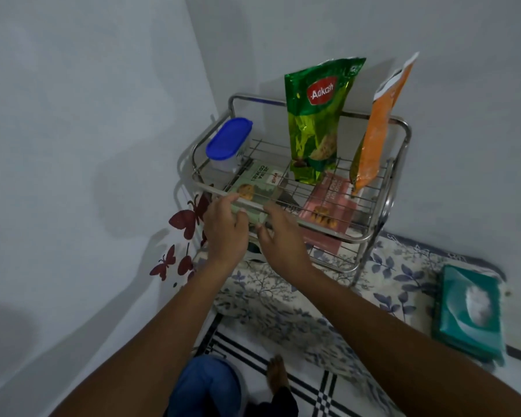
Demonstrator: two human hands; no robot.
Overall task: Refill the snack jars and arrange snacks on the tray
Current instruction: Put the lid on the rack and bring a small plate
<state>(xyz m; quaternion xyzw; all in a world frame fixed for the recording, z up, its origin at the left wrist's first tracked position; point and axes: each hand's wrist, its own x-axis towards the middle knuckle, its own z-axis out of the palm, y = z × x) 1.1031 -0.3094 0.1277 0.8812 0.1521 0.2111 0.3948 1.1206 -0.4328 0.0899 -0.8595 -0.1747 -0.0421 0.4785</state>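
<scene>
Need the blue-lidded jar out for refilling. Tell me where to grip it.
Grip the blue-lidded jar across its narrow oval sides just below the lid, coming from above: it stands upright in the wire rack's back left corner, with rails close behind and beside it.

Non-task stuff: teal tissue box (pixel 468 311) at right edge, white tissue poking out the top — sits on a floral-print cloth (pixel 298 308) across the lower middle. Dark red butterfly stickers (pixel 187 219) on the pale wall (pixel 73 115), left of centre. Black-and-white striped mat (pixel 322 386) on the floor at bottom — partly under the cloth edge.
</scene>
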